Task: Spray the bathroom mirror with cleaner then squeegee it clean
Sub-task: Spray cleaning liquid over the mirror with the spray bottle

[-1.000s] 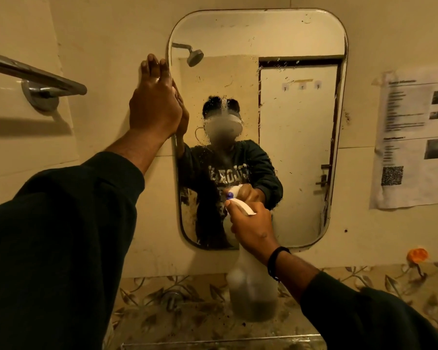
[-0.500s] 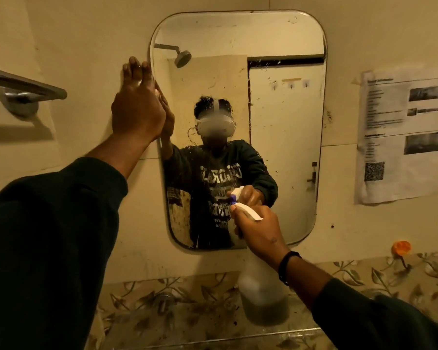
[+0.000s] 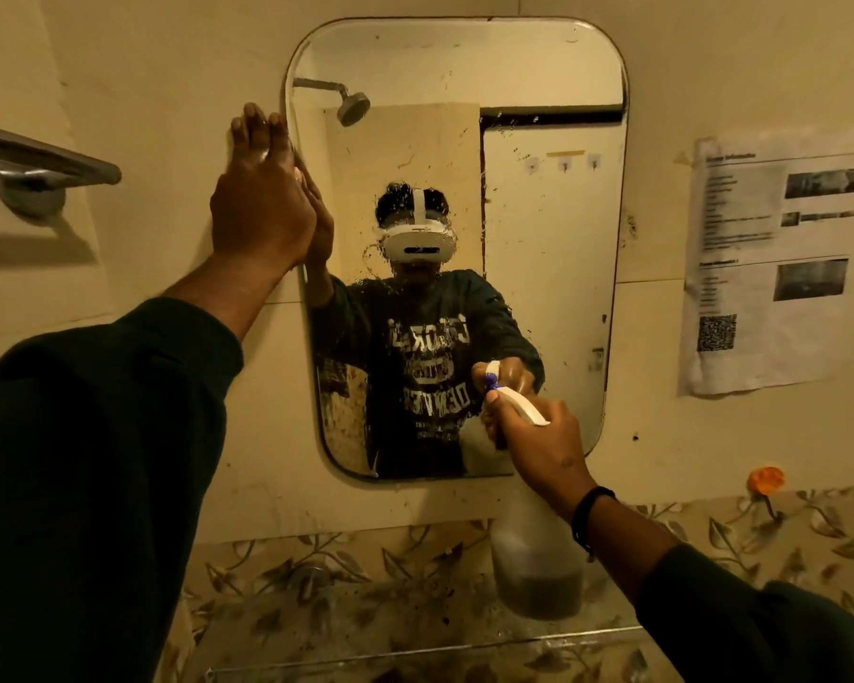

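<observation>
A rounded rectangular mirror hangs on the cream wall, speckled with droplets around its middle. My left hand presses flat against the mirror's upper left edge, fingers pointing up. My right hand grips the neck of a translucent spray bottle with a white trigger head and blue nozzle, aimed at the lower part of the glass. The bottle holds a little murky liquid at its bottom. No squeegee shows.
A chrome towel bar juts from the wall at left. A printed paper sheet is taped to the wall at right, an orange hook below it. A glass shelf runs under the mirror before floral tiles.
The view has shifted so the mirror sits a bit lower and more central. My right hand with the bottle has moved slightly right along the lower glass. The left hand stays at the mirror's edge.
</observation>
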`<state>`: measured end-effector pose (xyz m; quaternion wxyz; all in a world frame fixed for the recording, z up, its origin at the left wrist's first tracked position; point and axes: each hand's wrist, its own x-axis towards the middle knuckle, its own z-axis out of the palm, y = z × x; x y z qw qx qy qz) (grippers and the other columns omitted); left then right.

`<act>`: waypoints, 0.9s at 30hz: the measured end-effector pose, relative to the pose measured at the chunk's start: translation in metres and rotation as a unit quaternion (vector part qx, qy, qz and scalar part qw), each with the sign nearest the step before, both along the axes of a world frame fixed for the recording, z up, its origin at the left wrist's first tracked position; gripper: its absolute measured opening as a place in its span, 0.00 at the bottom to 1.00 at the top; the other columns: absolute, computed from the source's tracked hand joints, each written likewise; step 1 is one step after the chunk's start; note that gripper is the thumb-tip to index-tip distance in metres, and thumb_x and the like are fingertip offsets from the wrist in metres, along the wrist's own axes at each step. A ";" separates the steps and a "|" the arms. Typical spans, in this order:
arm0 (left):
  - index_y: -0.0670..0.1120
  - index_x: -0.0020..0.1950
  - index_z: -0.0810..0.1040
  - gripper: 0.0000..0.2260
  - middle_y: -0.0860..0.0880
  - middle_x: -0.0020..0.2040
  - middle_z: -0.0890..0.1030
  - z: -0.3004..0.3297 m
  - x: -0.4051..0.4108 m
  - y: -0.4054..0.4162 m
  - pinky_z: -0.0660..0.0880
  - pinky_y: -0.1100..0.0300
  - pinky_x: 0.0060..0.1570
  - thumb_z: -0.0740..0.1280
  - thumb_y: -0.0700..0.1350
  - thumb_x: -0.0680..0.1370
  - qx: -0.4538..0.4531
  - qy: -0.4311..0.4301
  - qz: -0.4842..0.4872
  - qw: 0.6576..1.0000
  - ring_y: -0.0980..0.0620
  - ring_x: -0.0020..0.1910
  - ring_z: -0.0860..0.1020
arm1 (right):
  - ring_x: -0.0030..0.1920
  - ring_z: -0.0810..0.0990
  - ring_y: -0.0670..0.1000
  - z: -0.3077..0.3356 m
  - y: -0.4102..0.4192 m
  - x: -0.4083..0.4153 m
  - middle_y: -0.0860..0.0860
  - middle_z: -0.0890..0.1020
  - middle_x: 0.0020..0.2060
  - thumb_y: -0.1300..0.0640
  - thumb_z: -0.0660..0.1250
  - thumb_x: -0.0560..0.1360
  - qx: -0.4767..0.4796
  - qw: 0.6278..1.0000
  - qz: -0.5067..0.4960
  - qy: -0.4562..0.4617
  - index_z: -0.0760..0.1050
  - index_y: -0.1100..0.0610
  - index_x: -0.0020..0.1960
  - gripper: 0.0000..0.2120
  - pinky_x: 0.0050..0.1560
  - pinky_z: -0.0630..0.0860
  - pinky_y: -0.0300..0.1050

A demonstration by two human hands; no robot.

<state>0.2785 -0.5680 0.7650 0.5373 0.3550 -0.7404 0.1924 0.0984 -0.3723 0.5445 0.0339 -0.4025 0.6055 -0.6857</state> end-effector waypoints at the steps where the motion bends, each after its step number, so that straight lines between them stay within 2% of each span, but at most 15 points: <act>1: 0.44 0.83 0.55 0.24 0.40 0.83 0.54 0.000 0.000 0.000 0.59 0.44 0.78 0.53 0.42 0.86 0.000 -0.001 0.000 1.000 0.40 0.82 0.52 | 0.41 0.82 0.66 0.000 0.001 -0.002 0.64 0.83 0.38 0.52 0.67 0.78 0.002 1.000 -0.003 0.007 0.80 0.63 0.46 0.13 0.43 0.80 0.62; 3: 0.43 0.83 0.55 0.24 0.40 0.83 0.54 0.000 0.001 0.000 0.59 0.44 0.78 0.53 0.42 0.86 0.001 -0.001 -0.001 1.000 0.41 0.82 0.52 | 0.39 0.82 0.65 -0.001 0.004 -0.007 0.62 0.83 0.37 0.52 0.67 0.78 0.001 1.000 -0.023 0.019 0.80 0.61 0.46 0.12 0.41 0.80 0.61; 6: 0.43 0.83 0.55 0.24 0.41 0.83 0.54 0.000 0.001 0.001 0.59 0.45 0.78 0.54 0.42 0.86 0.004 -0.001 -0.003 1.000 0.41 0.82 0.52 | 0.37 0.82 0.63 -0.005 0.008 -0.015 0.59 0.82 0.34 0.54 0.67 0.78 0.003 0.998 -0.056 0.020 0.78 0.53 0.41 0.07 0.38 0.80 0.59; 9: 0.44 0.83 0.54 0.24 0.41 0.83 0.54 -0.001 0.001 0.002 0.59 0.45 0.78 0.53 0.41 0.86 0.003 -0.001 -0.002 1.000 0.42 0.83 0.51 | 0.37 0.82 0.64 -0.008 0.012 -0.021 0.59 0.82 0.34 0.54 0.66 0.79 0.011 0.997 -0.076 0.021 0.77 0.50 0.41 0.08 0.38 0.81 0.60; 13: 0.44 0.83 0.54 0.24 0.40 0.83 0.55 -0.001 0.001 0.004 0.59 0.44 0.78 0.53 0.42 0.86 0.006 0.002 -0.001 1.000 0.41 0.82 0.52 | 0.39 0.83 0.61 -0.009 0.019 -0.028 0.58 0.84 0.36 0.53 0.65 0.79 0.008 0.998 -0.061 0.016 0.81 0.57 0.46 0.09 0.43 0.81 0.58; 16: 0.43 0.83 0.55 0.24 0.38 0.82 0.57 -0.001 0.001 0.004 0.60 0.43 0.77 0.53 0.42 0.86 0.004 0.001 -0.005 1.000 0.40 0.82 0.53 | 0.36 0.83 0.56 -0.010 0.024 -0.032 0.55 0.83 0.35 0.53 0.66 0.78 0.010 0.994 -0.097 0.038 0.82 0.60 0.48 0.11 0.39 0.81 0.53; 19: 0.43 0.83 0.56 0.24 0.38 0.82 0.57 0.000 0.002 0.005 0.61 0.42 0.77 0.54 0.42 0.86 0.004 0.001 -0.007 1.000 0.39 0.82 0.54 | 0.36 0.83 0.55 -0.010 0.032 -0.040 0.54 0.83 0.35 0.53 0.67 0.78 0.008 0.991 -0.136 0.007 0.80 0.60 0.51 0.11 0.39 0.82 0.49; 24: 0.43 0.83 0.55 0.24 0.39 0.82 0.56 -0.001 0.002 0.005 0.61 0.42 0.76 0.53 0.42 0.86 0.002 0.000 -0.006 1.000 0.40 0.82 0.53 | 0.38 0.82 0.59 -0.008 0.045 -0.047 0.58 0.82 0.36 0.52 0.65 0.79 -0.003 0.990 -0.142 -0.004 0.81 0.61 0.50 0.13 0.40 0.81 0.52; 27: 0.43 0.83 0.55 0.24 0.39 0.82 0.56 -0.001 0.002 0.004 0.60 0.42 0.77 0.53 0.42 0.86 0.002 -0.001 -0.006 1.000 0.40 0.82 0.52 | 0.41 0.83 0.61 -0.006 0.048 -0.047 0.59 0.84 0.38 0.53 0.65 0.79 -0.009 0.993 -0.115 0.012 0.82 0.62 0.49 0.13 0.45 0.82 0.57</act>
